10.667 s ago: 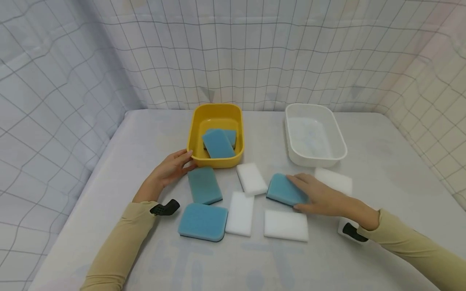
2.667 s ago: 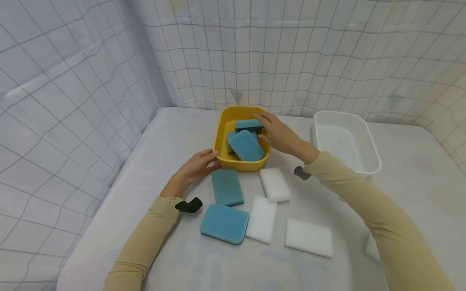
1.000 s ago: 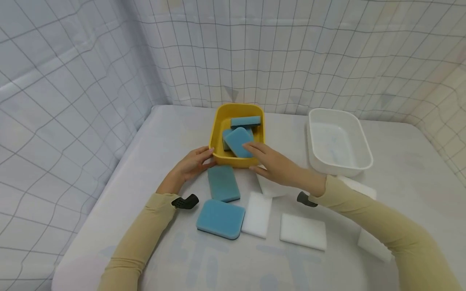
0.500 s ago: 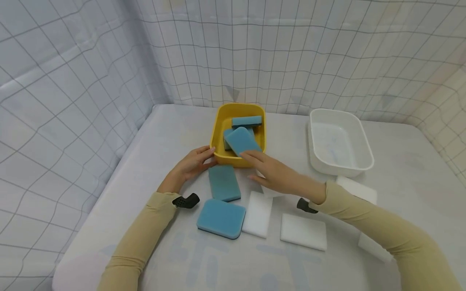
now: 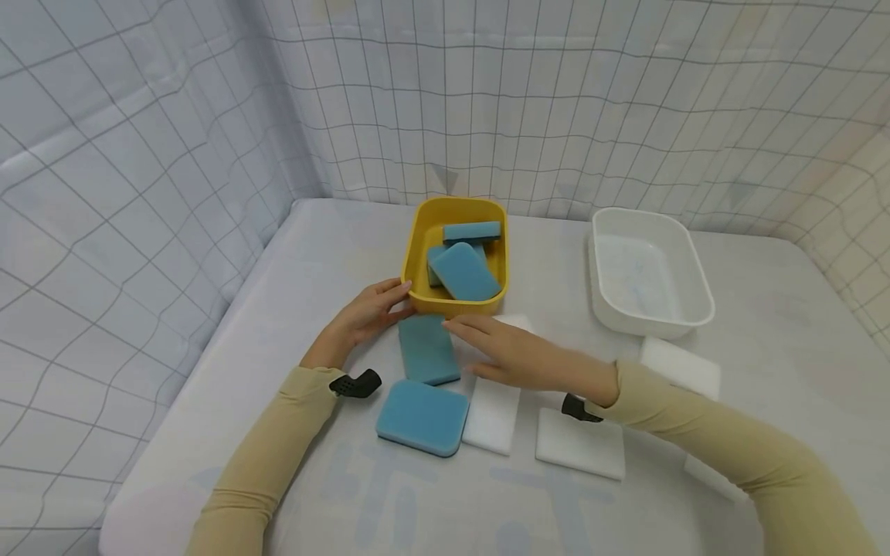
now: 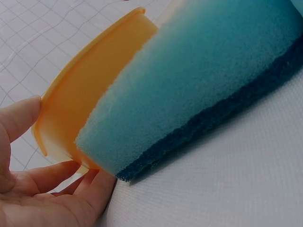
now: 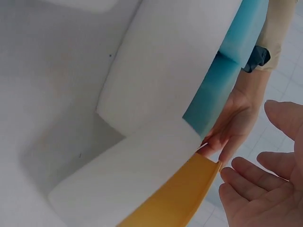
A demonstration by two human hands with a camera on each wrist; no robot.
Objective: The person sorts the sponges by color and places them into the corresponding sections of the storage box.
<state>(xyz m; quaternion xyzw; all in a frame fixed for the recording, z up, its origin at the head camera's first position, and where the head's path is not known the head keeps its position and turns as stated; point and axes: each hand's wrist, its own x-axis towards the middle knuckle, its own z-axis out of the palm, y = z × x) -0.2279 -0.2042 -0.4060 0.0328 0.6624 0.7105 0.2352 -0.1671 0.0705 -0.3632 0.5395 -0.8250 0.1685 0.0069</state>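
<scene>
My left hand holds the front-left corner of the yellow bin; in the left wrist view its thumb rests on the rim and its fingers lie against the wall below. Inside the bin, one blue scrub sponge stands on edge at the back, and another leans over a third. My right hand hovers over white sponges, its fingertips beside a teal sponge. The right wrist view shows those fingers loosely bent with nothing in them. A blue sponge lies nearer me.
White sponges lie around the table's middle, another to their right. Farther right, one sits before the white bin, and one is partly under my right sleeve. A grid-patterned curtain encloses the back and sides.
My right hand took a blue sponge from the table and set it into the yellow bin. It then touched the front sponge there and has drawn back toward me. My left hand stays.
</scene>
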